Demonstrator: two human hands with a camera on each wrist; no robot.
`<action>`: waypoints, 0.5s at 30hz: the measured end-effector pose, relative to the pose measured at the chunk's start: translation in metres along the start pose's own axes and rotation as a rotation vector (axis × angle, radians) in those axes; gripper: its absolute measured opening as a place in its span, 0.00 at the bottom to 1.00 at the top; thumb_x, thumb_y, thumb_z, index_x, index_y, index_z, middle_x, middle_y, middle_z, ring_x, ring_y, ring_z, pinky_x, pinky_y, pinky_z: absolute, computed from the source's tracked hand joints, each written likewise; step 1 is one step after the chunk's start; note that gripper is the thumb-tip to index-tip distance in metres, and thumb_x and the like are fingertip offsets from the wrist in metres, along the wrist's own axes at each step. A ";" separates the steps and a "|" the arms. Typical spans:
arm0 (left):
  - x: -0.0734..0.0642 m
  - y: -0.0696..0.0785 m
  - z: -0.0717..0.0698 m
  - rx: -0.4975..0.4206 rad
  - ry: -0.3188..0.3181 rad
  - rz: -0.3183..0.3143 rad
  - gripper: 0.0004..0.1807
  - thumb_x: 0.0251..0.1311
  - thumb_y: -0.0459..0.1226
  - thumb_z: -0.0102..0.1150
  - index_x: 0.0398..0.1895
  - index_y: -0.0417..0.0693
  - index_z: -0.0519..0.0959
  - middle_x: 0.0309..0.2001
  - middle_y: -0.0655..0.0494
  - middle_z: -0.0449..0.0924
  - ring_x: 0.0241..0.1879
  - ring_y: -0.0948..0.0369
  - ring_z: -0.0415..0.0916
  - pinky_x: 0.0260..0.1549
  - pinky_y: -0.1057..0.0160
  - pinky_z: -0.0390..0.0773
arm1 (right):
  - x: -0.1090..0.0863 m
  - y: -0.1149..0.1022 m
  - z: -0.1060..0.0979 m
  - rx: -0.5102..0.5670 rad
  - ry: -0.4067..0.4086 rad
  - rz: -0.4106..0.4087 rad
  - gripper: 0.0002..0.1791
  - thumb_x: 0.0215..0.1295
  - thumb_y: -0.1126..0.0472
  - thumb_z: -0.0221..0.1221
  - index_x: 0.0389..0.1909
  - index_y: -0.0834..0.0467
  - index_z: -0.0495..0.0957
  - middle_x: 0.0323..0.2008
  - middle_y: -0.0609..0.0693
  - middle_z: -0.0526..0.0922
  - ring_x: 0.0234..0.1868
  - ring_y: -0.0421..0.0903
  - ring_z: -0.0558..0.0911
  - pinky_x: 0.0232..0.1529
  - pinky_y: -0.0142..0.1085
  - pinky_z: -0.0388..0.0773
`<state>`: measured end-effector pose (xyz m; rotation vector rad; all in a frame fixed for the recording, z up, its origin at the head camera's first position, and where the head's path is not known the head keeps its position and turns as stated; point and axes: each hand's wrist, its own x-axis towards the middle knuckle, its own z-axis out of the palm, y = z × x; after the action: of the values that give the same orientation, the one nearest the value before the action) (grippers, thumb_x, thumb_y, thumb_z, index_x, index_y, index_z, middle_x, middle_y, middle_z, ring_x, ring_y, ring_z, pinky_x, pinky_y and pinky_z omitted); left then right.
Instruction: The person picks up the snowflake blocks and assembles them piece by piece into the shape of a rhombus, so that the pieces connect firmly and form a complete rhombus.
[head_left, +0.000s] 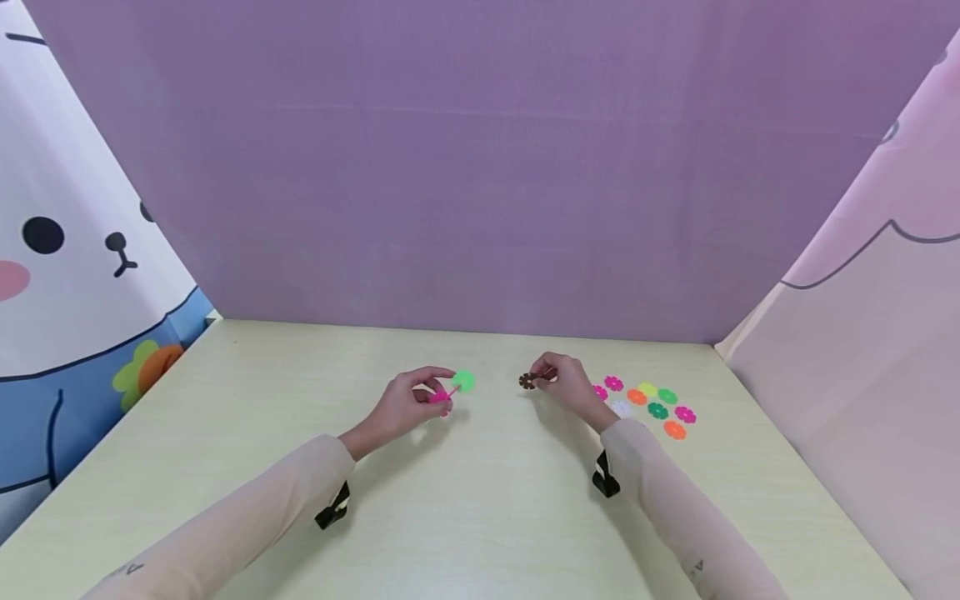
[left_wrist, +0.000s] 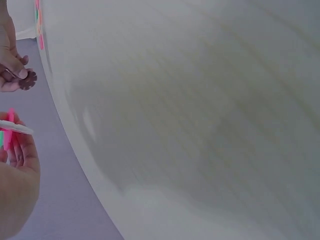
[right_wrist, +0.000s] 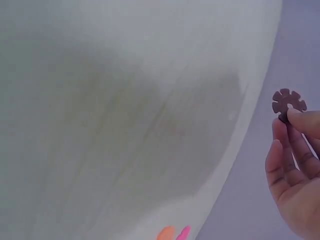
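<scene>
My left hand [head_left: 401, 408] grips a small cluster of notched plastic discs between thumb and fingers, held above the table. A pink disc [head_left: 439, 399] and a light green disc [head_left: 464, 381] show in the head view; the left wrist view adds a white disc [left_wrist: 20, 128] crossing the pink one. Opposite, my right hand [head_left: 573, 387] pinches a brown notched disc [head_left: 527, 381] between thumb and fingers. In the right wrist view the brown disc [right_wrist: 288, 101] stands above the fingertips, its lower edge hidden by the thumb. A gap separates the two hands.
Beside my right hand lie several loose flower-shaped discs on the pale table [head_left: 480, 517], among them a dark green disc [head_left: 657, 411], an orange disc [head_left: 675, 430] and a yellow disc [head_left: 647, 389]. A purple panel [head_left: 480, 208] rises along the table's back edge.
</scene>
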<state>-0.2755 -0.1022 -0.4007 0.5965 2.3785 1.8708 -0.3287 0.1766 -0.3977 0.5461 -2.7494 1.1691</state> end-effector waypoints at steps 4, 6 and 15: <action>-0.001 0.005 0.000 -0.016 -0.006 -0.007 0.25 0.50 0.25 0.61 0.54 0.37 0.72 0.35 0.38 0.74 0.28 0.55 0.80 0.31 0.64 0.81 | -0.005 -0.007 0.001 0.078 0.029 -0.007 0.06 0.52 0.74 0.60 0.32 0.66 0.77 0.31 0.60 0.82 0.32 0.49 0.81 0.33 0.32 0.79; -0.003 0.012 0.000 -0.023 -0.009 -0.012 0.25 0.50 0.24 0.61 0.54 0.35 0.72 0.37 0.36 0.74 0.28 0.55 0.80 0.31 0.64 0.81 | -0.008 -0.011 0.002 0.120 0.036 -0.003 0.06 0.52 0.74 0.60 0.32 0.66 0.77 0.32 0.60 0.82 0.32 0.49 0.81 0.33 0.31 0.79; -0.006 0.025 0.003 -0.030 -0.024 -0.019 0.25 0.50 0.23 0.59 0.54 0.34 0.71 0.40 0.34 0.73 0.29 0.53 0.79 0.37 0.50 0.80 | -0.019 -0.033 0.009 0.272 0.050 -0.013 0.04 0.54 0.72 0.60 0.32 0.66 0.77 0.32 0.61 0.82 0.31 0.45 0.81 0.31 0.29 0.77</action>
<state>-0.2624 -0.0969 -0.3791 0.5877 2.3289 1.8774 -0.2988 0.1545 -0.3865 0.5511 -2.5564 1.5430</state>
